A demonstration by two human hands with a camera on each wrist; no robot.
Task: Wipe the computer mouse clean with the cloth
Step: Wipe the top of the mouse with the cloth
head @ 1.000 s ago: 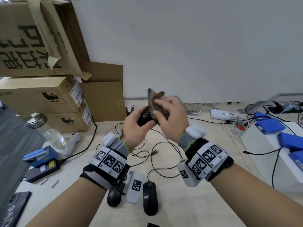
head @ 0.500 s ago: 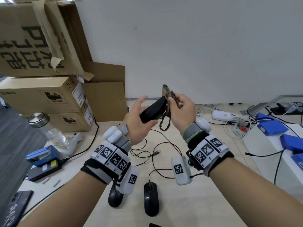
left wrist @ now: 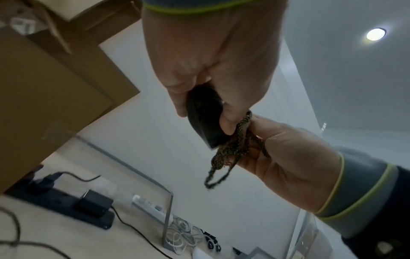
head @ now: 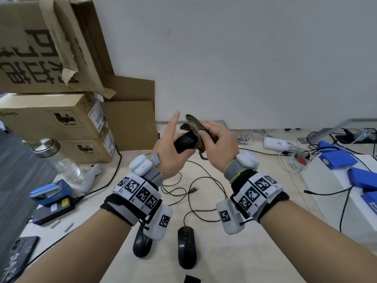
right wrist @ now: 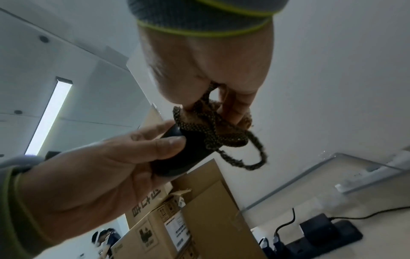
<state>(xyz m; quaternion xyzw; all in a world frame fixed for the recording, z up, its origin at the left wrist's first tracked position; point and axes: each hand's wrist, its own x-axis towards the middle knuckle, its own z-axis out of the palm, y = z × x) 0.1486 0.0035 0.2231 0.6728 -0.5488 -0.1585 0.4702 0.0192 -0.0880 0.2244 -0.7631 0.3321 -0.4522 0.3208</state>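
Since half a second ago the cloth [head: 193, 127] has come down from dangling beside the computer mouse [head: 184, 142] and now drapes over its far end. The left hand [head: 170, 152] grips the mouse in mid-air above the desk's [head: 214, 252] far edge, forefinger raised. The right hand [head: 219, 144] pinches the cloth. Only the right wrist view shows the cloth's loop [right wrist: 248, 157] hanging below the mouse [right wrist: 184, 154]; two more mice [head: 186, 247] show only from the head.

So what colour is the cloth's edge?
Speckled black and tan, on the cloth; clearest in the right wrist view.
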